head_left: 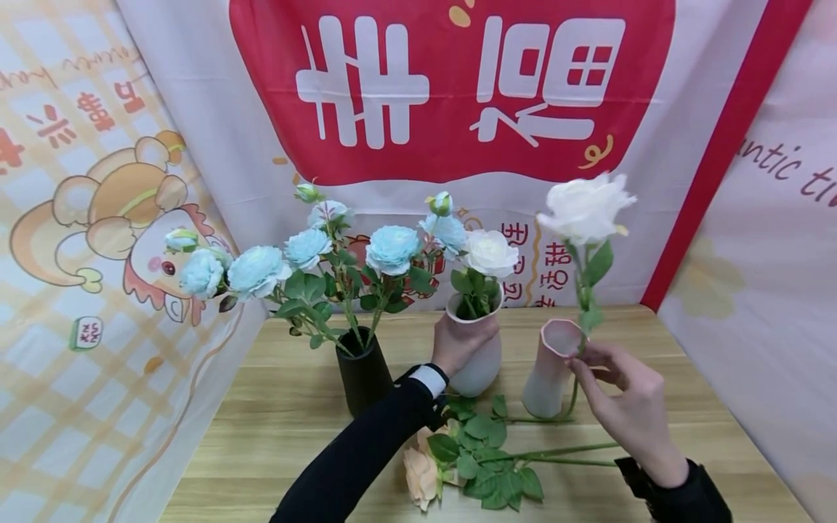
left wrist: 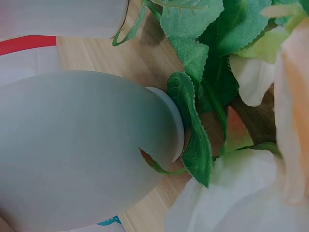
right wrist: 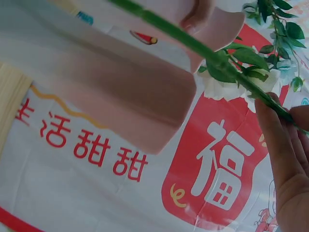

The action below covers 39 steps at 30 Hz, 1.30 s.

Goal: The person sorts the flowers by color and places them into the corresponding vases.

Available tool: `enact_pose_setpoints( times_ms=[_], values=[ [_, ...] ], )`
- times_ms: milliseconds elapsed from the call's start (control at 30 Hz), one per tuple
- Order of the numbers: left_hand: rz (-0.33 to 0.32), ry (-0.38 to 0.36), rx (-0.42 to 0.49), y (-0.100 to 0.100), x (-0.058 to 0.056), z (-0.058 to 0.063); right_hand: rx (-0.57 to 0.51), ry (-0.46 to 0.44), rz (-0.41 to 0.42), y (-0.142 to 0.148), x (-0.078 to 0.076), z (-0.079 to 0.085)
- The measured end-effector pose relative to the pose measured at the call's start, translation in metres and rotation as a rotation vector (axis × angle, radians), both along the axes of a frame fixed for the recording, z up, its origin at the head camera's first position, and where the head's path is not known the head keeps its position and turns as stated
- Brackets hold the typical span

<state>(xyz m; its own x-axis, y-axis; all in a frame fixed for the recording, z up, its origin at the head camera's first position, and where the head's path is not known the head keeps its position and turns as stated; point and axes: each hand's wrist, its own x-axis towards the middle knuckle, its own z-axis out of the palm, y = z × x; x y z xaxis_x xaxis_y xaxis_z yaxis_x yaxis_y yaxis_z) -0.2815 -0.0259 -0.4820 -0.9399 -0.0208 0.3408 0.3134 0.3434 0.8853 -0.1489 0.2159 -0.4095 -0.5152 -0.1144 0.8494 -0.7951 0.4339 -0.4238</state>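
Observation:
My left hand (head_left: 461,341) grips the neck of a rounded pale vase (head_left: 479,367), which leans slightly and has a white rose (head_left: 490,254) in its mouth. The vase's smooth belly and foot fill much of the left wrist view. Between thumb and fingers, my right hand (head_left: 628,396) pinches the green stem (right wrist: 212,58) of another white rose (head_left: 586,208). That bloom is held upright, high above a faceted pink-and-white vase (head_left: 549,378). In the head view the stem passes along the right side of this vase's rim, its lower end reaching down toward the table.
A black vase (head_left: 365,374) holding blue flowers (head_left: 392,249) stands at the left on the wooden table (head_left: 261,428). Peach roses (head_left: 421,476) with green leaves (head_left: 497,483) and long stems lie in front of the pale vases. Printed cloths (head_left: 196,43) hang around the table.

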Motion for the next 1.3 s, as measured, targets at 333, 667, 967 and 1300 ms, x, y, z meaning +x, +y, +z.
enact_pose_setpoints(
  times_ms=[333,667,967,1300],
  values=[
    [-0.009,0.003,0.002,-0.001,0.002,0.002,-0.116,-0.088,0.040,-0.013,0.008,0.022],
    [-0.001,0.010,-0.012,-0.001,0.001,0.003,-0.277,-0.141,0.155,-0.022,0.011,0.038],
    [-0.009,0.013,-0.018,-0.001,0.001,0.002,-0.272,-0.155,-0.009,-0.021,0.002,0.039],
    [-0.004,0.011,-0.026,-0.001,0.001,0.001,-0.450,-0.124,0.110,-0.022,-0.010,0.046]
  ],
)
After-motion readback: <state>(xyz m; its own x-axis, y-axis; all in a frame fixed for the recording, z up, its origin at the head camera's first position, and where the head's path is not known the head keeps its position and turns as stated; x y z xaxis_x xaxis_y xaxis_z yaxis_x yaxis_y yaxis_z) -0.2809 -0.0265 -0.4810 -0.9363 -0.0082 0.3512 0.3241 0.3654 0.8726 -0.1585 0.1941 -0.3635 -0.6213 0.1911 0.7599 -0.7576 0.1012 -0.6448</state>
